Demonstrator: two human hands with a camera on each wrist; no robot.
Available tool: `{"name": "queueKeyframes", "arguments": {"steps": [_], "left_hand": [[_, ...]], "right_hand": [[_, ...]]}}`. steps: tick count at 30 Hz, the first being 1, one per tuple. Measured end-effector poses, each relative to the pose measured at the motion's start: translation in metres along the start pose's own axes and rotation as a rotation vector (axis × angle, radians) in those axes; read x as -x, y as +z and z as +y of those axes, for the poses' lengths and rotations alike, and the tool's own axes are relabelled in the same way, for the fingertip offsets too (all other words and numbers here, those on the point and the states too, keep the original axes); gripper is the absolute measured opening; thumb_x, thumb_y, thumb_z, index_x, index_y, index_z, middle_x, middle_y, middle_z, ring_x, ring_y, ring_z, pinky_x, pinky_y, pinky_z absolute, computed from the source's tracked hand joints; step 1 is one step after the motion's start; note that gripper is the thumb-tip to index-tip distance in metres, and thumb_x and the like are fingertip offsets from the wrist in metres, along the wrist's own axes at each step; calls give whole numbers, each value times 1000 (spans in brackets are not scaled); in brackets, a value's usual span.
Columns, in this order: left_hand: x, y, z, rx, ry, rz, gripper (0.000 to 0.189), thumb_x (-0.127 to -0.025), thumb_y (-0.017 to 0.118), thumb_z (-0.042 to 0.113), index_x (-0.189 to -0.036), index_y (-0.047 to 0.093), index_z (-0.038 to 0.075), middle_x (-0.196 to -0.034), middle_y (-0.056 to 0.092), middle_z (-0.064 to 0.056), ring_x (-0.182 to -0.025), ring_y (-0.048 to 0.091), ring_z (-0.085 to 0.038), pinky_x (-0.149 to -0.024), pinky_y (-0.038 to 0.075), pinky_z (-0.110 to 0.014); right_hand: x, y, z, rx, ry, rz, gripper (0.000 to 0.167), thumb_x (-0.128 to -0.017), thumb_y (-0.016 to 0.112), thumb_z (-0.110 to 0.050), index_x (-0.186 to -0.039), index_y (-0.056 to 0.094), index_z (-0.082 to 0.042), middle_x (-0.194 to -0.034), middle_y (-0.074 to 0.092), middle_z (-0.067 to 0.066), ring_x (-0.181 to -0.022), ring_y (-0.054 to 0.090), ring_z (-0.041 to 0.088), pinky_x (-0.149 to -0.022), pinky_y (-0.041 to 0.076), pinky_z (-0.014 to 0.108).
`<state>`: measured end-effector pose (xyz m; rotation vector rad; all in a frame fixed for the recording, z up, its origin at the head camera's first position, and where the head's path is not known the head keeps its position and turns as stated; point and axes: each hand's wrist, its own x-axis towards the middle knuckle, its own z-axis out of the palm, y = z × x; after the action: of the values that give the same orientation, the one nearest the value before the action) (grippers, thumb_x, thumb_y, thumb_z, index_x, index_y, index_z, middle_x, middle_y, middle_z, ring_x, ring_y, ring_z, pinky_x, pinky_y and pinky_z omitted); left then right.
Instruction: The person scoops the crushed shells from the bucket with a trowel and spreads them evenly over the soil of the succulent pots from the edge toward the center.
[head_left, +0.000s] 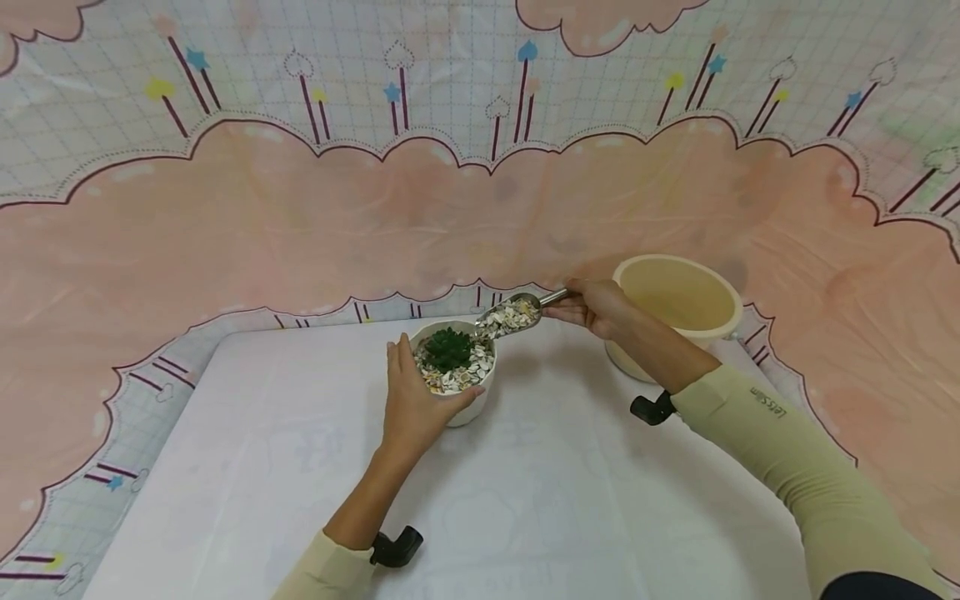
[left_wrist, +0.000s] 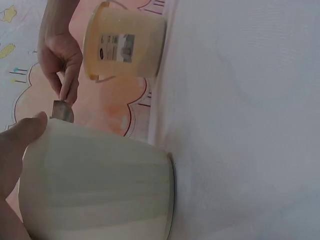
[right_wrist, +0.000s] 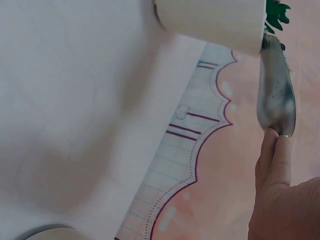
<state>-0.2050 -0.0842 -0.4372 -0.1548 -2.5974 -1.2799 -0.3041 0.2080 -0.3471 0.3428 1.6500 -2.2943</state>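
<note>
A white flower pot (head_left: 476,407) stands on the table, holding a green succulent (head_left: 448,348) amid pale chips or pebbles (head_left: 453,382). My left hand (head_left: 415,410) grips it from the near left, thumb and fingers spread round its side. In the left wrist view the pot's smooth wall (left_wrist: 100,180) fills the lower left. My right hand (head_left: 606,310) pinches the handle of a metal scoop (right_wrist: 277,95). Loaded with similar pale chips (head_left: 510,317), the scoop has its tip at the pot's right rim. The right wrist view shows the scoop's underside beside the pot (right_wrist: 215,22).
A cream-yellow bucket (head_left: 678,296) stands at the table's far right, behind my right forearm; a label (left_wrist: 117,48) shows on its side. White cloth covers the table (head_left: 525,500). A patterned pink curtain (head_left: 450,217) hangs beyond the far edge.
</note>
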Motion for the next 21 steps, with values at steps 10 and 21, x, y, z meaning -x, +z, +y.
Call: {"name": "queueKeyframes", "arguments": {"steps": [10,21], "left_hand": [[-5,-7,-9,37,15,-53,136,-75,95,46,-168,8,0,-172,8,-27,-158,12,-45,-120,26,-63],[4,1,7,-20,-37,13,137,-75,94,50,-166,8,-5,-171,6,-29,-158,5,-46,-119,29,-61]], "right_hand": [[1,0,0,7,-20,-10,27,-116,38,-14,-114,56,6,-81,75,21,-71,78,28,-79,61,32],[1,1,0,-3,-31,-16,23,-116,40,-14,-117,55,4,-81,75,21,-71,78,28,-78,61,32]]}}
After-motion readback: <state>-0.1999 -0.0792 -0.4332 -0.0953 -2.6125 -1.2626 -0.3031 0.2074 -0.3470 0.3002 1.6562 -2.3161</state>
